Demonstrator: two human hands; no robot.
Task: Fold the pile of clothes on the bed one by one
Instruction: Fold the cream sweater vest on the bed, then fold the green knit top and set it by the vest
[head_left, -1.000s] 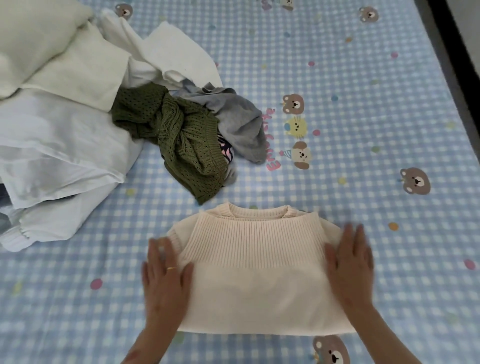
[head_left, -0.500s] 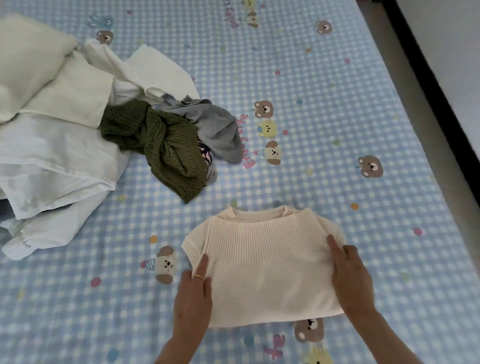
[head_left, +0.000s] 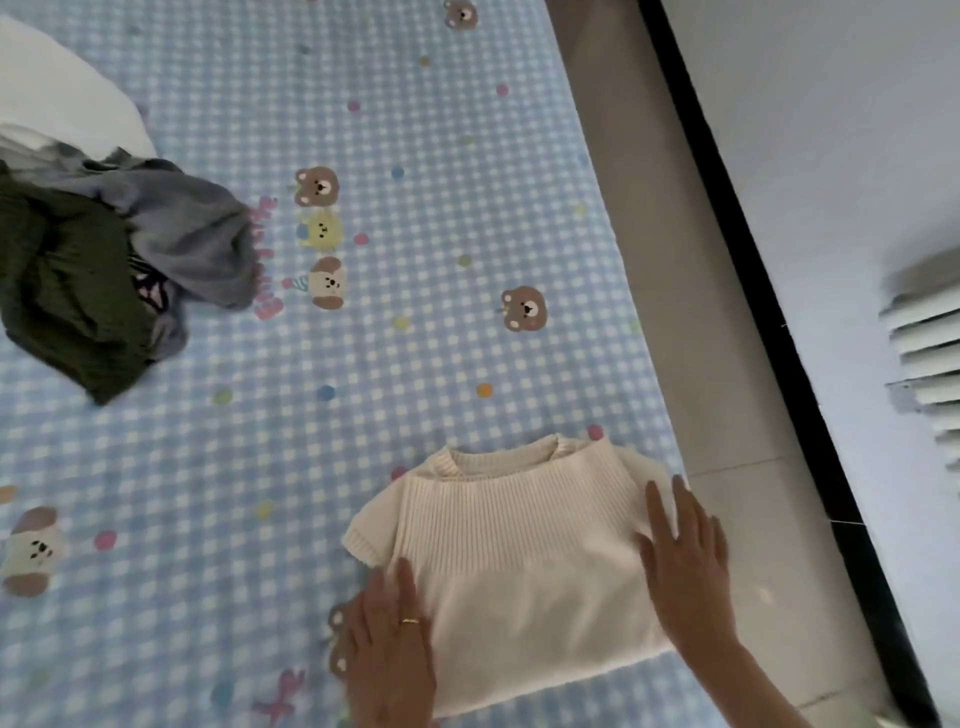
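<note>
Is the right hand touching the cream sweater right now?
Touching. The head view shows the right hand lying flat, fingers straight, on the right edge of the folded cream sweater, with no gap between them.

Cream ribbed sweater, blue-white gingham sheet w/ bears, olive knit, grey top

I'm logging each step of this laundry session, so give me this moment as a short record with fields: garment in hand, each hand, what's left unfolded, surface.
garment: cream knit sweater, folded, lying flat near the bed's right edge
left hand: left hand flat on the sweater's left edge, fingers straight, ring on one finger
right hand: right hand flat on the sweater's right side, fingers straight
unfolded: olive knit garment, grey garment, white garment, heaped at far left
surface: blue checked bedsheet with bear prints
</note>
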